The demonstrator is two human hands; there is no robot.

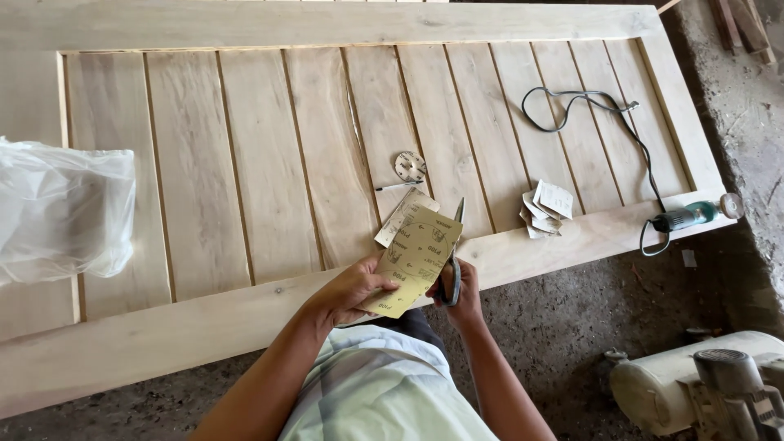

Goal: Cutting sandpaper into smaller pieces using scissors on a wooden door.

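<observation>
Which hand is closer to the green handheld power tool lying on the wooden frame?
Right. The right hand, gripping scissors, sits left of the green power tool; the left hand, holding sandpaper, is farther left.

The big door (327, 163) is bare, pale wood, smooth and not shiny. The yellow-brown sheet (412, 261) looks like stiff, matt paper, and the scissors (454, 253) have grey metal blades. The bag (61, 212) is thin, shiny, crinkly plastic.

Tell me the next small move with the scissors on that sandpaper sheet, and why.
Probably close the scissors and advance the cut along the sandpaper sheet. The left hand holds the sheet up by its lower edge, the right hand has the blades at its right edge, and cut pieces already lie on the wooden panel.
</observation>
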